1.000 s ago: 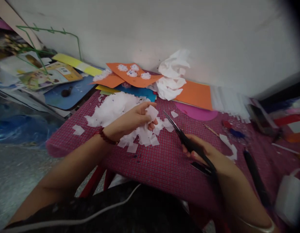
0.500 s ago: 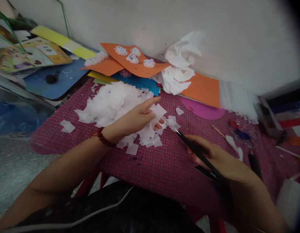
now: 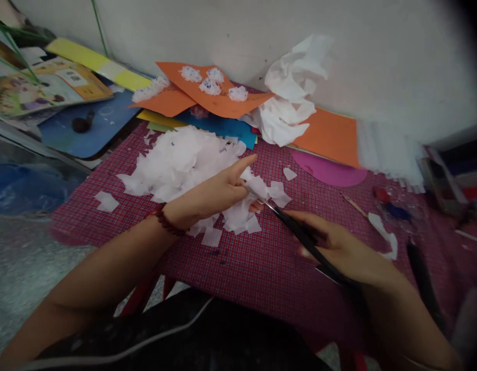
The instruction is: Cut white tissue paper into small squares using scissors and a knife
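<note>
My left hand (image 3: 213, 193) pinches a small piece of white paper (image 3: 257, 184) above a heap of white paper scraps (image 3: 180, 159) on the red checked tablecloth (image 3: 254, 257). A red bead bracelet sits on that wrist. My right hand (image 3: 346, 252) is closed round the handles of black scissors (image 3: 300, 234). The blade tips touch the white piece right by my left fingers.
Orange sheets (image 3: 327, 136), blue and yellow paper and crumpled white paper (image 3: 288, 98) lie along the wall. A pink paper circle (image 3: 331, 172) is at the right, with pens (image 3: 424, 281) and a white strip beyond. Books and a blue board (image 3: 87, 123) are at the left.
The scissors have moved left from apart to meet the white piece held in my left hand, and their blades have come together. The camera has tilted down a little.
</note>
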`<move>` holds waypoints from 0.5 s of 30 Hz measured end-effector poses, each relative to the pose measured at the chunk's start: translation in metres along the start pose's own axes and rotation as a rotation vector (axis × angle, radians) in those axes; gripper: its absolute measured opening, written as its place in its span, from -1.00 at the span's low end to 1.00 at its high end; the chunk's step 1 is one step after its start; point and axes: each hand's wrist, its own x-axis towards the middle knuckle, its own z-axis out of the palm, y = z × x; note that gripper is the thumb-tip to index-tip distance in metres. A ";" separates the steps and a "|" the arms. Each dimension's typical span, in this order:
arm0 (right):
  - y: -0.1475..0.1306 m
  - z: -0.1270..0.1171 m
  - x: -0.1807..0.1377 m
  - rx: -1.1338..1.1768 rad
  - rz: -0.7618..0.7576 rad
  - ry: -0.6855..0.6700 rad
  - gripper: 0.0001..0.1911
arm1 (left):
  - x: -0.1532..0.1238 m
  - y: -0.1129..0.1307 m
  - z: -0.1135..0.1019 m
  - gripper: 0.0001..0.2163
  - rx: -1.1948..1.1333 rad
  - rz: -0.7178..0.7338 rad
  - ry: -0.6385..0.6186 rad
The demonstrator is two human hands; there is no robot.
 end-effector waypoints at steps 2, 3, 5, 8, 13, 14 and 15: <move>0.001 0.001 0.001 -0.002 -0.008 -0.003 -0.29 | 0.000 0.000 0.000 -0.25 -0.002 -0.016 -0.002; 0.002 0.001 0.001 -0.001 -0.009 -0.007 -0.32 | 0.001 0.001 0.001 -0.24 0.001 -0.031 0.004; 0.003 0.002 0.001 0.007 -0.007 -0.006 -0.37 | 0.001 0.002 0.002 -0.21 0.011 -0.070 0.019; 0.004 0.001 0.000 0.047 -0.003 0.026 -0.44 | 0.001 0.005 0.006 -0.21 -0.034 -0.127 0.030; 0.005 -0.002 -0.008 0.240 0.097 0.088 -0.44 | 0.000 0.005 0.006 -0.45 -0.187 -0.188 0.087; 0.007 -0.003 -0.009 0.268 0.108 0.096 -0.44 | -0.001 0.003 0.004 -0.57 -0.190 -0.203 0.080; 0.010 -0.004 -0.010 0.290 0.108 0.103 -0.44 | -0.001 0.002 0.003 -0.70 -0.188 -0.220 0.055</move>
